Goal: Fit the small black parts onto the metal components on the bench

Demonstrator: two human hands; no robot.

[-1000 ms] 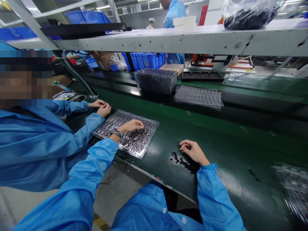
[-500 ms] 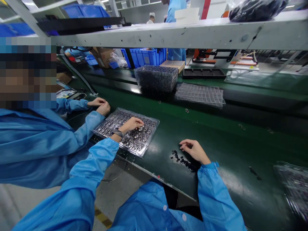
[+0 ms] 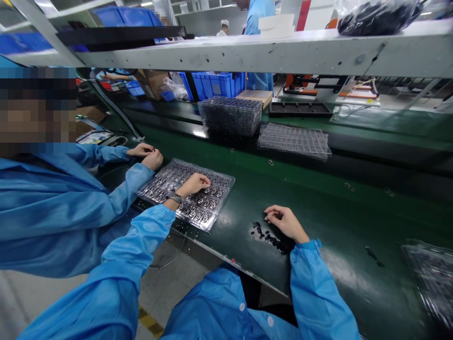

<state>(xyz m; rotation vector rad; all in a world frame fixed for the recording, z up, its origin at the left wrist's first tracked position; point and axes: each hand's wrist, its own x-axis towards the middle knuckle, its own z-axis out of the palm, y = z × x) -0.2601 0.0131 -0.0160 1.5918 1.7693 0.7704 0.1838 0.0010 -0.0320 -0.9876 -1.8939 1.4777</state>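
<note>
Head view: at left, a co-worker's hands [image 3: 153, 160] are together near a clear tray [image 3: 220, 204] of small components [image 3: 203, 216], flat on the green bench [image 3: 247, 184]. Left hand [image 3: 195, 184] over tray, thumb and fingertips drawn together; whether gripping a part, I cannot tell. Loose black pieces [image 3: 273, 241] lie just beside the right hand [image 3: 286, 224], fingers bent, hold unclear. Far right: second tray [image 3: 433, 278].

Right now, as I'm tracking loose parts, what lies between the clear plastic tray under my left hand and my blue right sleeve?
Small black pieces lie on the green tabletop there, some close to the sleeve, in the head view.
</note>
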